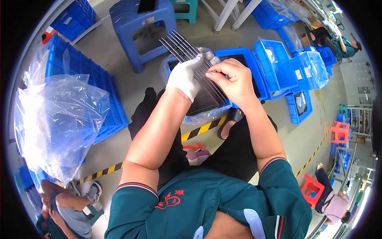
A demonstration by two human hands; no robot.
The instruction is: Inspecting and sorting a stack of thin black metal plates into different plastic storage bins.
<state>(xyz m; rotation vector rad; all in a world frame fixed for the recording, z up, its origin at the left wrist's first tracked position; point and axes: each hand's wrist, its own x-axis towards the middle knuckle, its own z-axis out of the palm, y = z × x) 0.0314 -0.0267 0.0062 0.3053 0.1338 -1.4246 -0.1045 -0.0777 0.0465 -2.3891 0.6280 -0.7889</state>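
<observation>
A bundle of thin dark rods [179,44] lies slantwise across my hands above a crate. My left hand [186,75], in a white glove, is closed around the rods near their middle. Bare, my right hand [234,81] pinches with thumb and forefinger at the bundle's right side; whether a single rod or something smaller sits in that pinch is too small to tell. Below the hands, a plastic-lined crate [196,119] holds many more dark rods [203,104] in rows. The bundle and my hands hide part of it.
Right of it stand a blue crate [260,85] with dark contents and another blue bin [274,59]. A blue stool [125,32] is beyond. Stacked blue crates [89,75] with clear plastic film [59,123] rise at left. A seated person [65,207] is at lower left.
</observation>
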